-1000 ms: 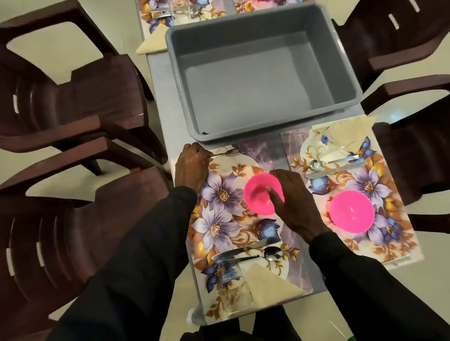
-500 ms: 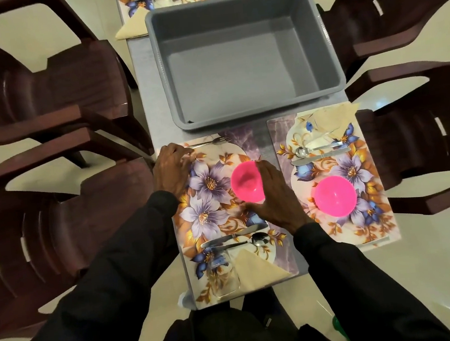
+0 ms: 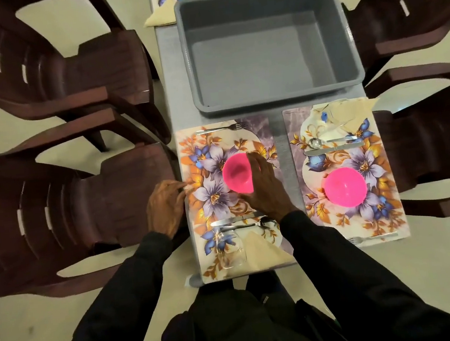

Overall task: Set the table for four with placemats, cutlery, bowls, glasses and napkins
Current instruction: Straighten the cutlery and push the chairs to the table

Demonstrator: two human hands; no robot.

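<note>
Since the frame before, the left hand (image 3: 166,207) had slid from the placemat's (image 3: 259,129) far corner to its left edge, fingers loosely straight and touching it. The pink bowl (image 3: 237,173) had reached the mat's middle, tipped over, with the right hand (image 3: 265,191) curled round its rim. I judged this the bowl-placing step: next, set it level and release. The far settings were cut off, and I could not make out the right mat's glass.
</note>
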